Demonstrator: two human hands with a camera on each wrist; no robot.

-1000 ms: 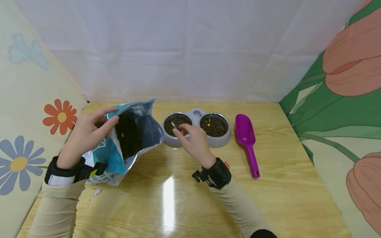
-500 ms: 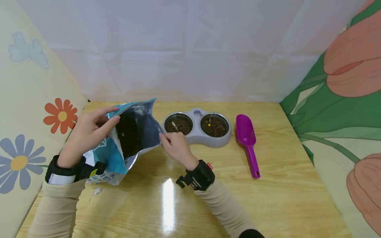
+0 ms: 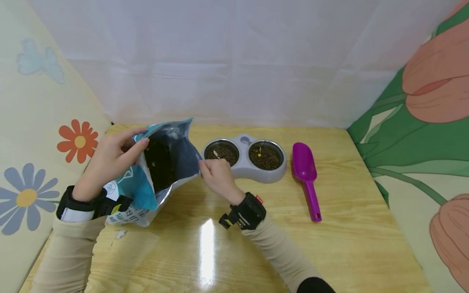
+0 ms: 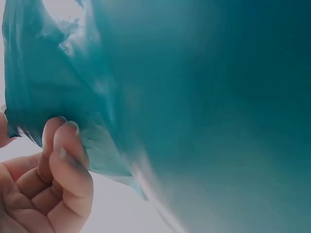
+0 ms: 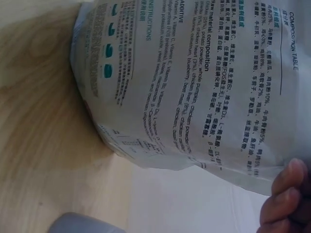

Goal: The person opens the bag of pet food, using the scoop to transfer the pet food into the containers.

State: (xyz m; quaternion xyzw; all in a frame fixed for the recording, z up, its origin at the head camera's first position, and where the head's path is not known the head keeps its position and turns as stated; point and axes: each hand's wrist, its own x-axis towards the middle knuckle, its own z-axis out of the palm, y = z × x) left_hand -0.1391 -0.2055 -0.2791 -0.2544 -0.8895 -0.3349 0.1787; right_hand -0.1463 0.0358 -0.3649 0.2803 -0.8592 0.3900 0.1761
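An opened blue and white pet food bag [image 3: 141, 197] stands on the left, its silver-lined mouth wide and dark brown contents showing inside. My left hand [image 3: 110, 160] pinches the left edge of that mouth between thumb and fingers. In the left wrist view, curled fingers [image 4: 70, 160] press against the bag's teal side. My right hand [image 3: 220, 179] pinches the right edge of the mouth, just in front of the left bowl [image 3: 223, 154]. Printed text covers the bag's face [image 5: 194, 92] in the right wrist view. Brown kibble and a small pale piece lie in that bowl.
A grey double-bowl stand [image 3: 264, 177] carries both steel bowls. In the right bowl [image 3: 266, 156], a small yellow piece lies on the kibble. A magenta scoop [image 3: 305, 167] rests to the right, handle toward me. A white curtain [image 3: 234, 73] hangs behind the wooden table [image 3: 351, 244].
My right hand has gone from over the left bowl down and left to the bag's right edge and now pinches it. My left hand keeps its hold.
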